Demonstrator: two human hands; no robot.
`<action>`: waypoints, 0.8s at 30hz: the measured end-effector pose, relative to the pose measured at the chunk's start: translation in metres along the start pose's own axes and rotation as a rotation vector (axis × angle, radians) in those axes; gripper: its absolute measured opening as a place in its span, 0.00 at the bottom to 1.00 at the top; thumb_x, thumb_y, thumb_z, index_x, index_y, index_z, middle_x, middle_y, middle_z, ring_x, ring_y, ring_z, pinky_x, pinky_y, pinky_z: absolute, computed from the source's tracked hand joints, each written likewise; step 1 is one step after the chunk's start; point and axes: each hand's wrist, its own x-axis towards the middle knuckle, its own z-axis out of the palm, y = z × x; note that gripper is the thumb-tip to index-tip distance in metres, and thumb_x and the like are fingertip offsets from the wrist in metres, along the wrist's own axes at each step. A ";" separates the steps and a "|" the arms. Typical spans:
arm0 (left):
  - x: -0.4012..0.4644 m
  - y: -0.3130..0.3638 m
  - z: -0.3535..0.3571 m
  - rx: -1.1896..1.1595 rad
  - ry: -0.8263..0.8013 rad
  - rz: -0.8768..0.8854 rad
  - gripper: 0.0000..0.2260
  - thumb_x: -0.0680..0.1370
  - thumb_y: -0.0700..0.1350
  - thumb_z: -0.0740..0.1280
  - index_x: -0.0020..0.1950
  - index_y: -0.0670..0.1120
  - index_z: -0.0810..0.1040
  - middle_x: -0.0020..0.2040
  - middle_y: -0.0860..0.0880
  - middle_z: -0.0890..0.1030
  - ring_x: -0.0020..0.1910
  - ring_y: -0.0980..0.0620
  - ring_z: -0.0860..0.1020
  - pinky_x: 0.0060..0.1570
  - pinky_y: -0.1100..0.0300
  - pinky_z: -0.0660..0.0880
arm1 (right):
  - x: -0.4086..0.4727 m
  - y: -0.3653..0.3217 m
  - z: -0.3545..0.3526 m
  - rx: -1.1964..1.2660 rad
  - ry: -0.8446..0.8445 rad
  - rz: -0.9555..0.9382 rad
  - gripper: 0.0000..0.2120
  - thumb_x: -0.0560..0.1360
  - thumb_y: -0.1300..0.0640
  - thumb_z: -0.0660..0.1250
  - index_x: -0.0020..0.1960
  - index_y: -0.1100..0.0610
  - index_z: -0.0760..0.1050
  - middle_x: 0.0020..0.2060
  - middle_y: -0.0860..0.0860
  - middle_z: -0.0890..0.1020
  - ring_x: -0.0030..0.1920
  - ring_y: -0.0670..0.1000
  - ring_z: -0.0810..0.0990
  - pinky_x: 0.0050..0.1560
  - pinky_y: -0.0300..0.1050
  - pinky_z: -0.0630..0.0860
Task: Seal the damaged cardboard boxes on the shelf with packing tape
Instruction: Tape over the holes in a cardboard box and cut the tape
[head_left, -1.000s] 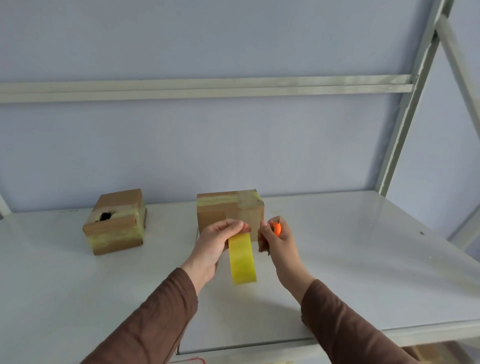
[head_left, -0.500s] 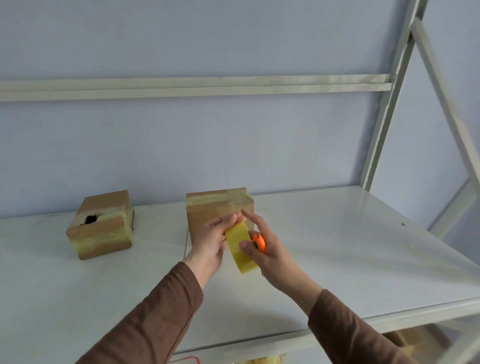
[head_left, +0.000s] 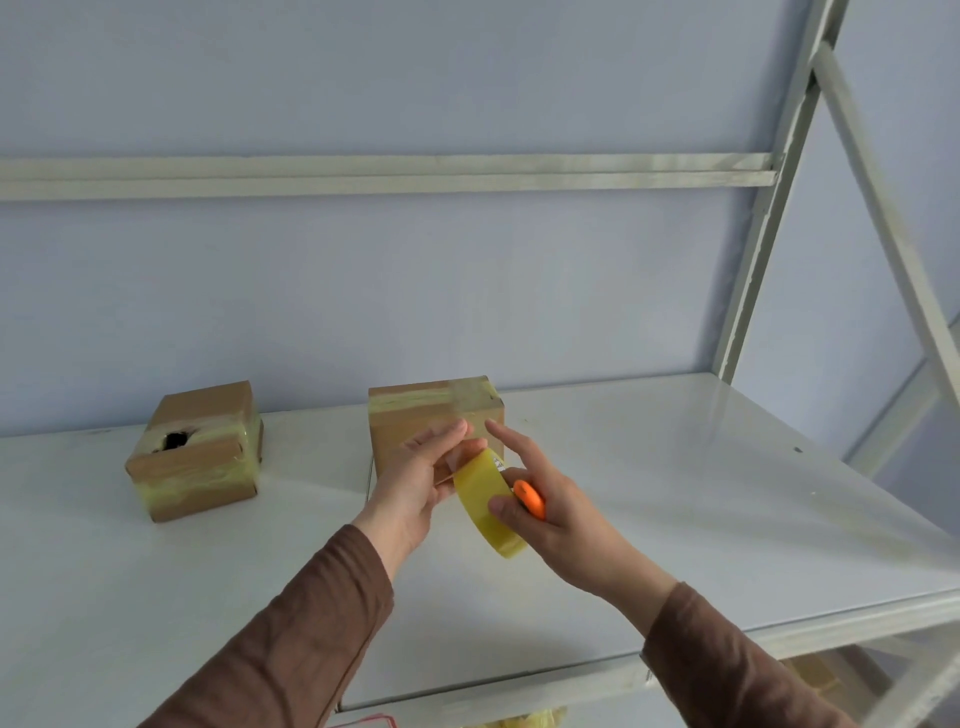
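Looks like a storeroom or small stockroom. Bare pale-blue wall (head_left: 467, 291) behind, plain and undecorated. Grey metal rack (head_left: 763, 223) with upright post, cross rail and diagonal brace, of the bolt-together storage kind. White shelf (head_left: 649, 499) carrying two small taped cardboard boxes (head_left: 195, 462), one with a hole in its top. More cardboard just visible on a lower level (head_left: 815, 675).
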 end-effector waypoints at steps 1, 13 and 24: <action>0.000 -0.001 0.000 0.089 0.034 0.040 0.06 0.78 0.48 0.73 0.51 0.47 0.84 0.47 0.45 0.88 0.47 0.51 0.87 0.44 0.57 0.81 | -0.001 0.000 0.000 0.011 0.007 -0.006 0.29 0.83 0.53 0.65 0.77 0.31 0.58 0.52 0.49 0.82 0.49 0.42 0.77 0.53 0.45 0.75; 0.020 0.038 0.010 0.624 -0.020 0.411 0.03 0.81 0.38 0.70 0.50 0.42 0.84 0.40 0.46 0.87 0.41 0.52 0.86 0.41 0.64 0.79 | -0.016 0.003 0.002 0.336 0.158 0.106 0.21 0.82 0.53 0.67 0.69 0.32 0.70 0.36 0.49 0.71 0.36 0.44 0.69 0.38 0.32 0.68; 0.084 0.075 0.039 0.556 0.010 0.553 0.05 0.79 0.35 0.71 0.48 0.44 0.78 0.37 0.46 0.86 0.40 0.48 0.86 0.45 0.62 0.81 | 0.000 -0.013 0.013 0.576 0.310 0.412 0.20 0.81 0.52 0.68 0.72 0.41 0.72 0.52 0.49 0.85 0.49 0.49 0.85 0.49 0.47 0.84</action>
